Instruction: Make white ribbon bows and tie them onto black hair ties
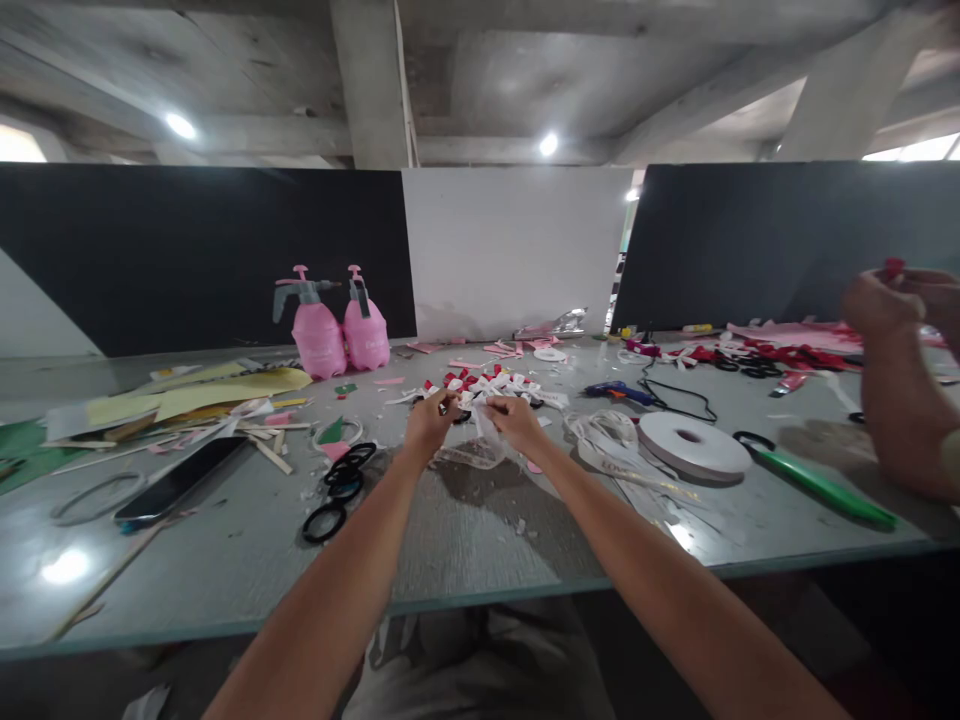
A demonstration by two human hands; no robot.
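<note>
Both my hands are over the middle of the grey table, in front of a pile of small white and red ribbon bows (pixel 504 380). My right hand (pixel 514 424) pinches a white sheer ribbon (pixel 484 418) between thumb and fingertips. Just left of it, my left hand (pixel 430 430) is closed with its fingertips together; a small dark bit shows there, too small to name. A printed translucent ribbon (pixel 472 455) lies on the table below and between the hands.
Pink spray bottles (pixel 319 338) stand at the back left. A phone (pixel 184 480) and black rings (pixel 325 522) lie left. Rightward are a ribbon spool (pixel 694 445), a blue glue gun (pixel 619 391), green-handled scissors (pixel 825 485) and another person's hands (pixel 889 300) holding something red.
</note>
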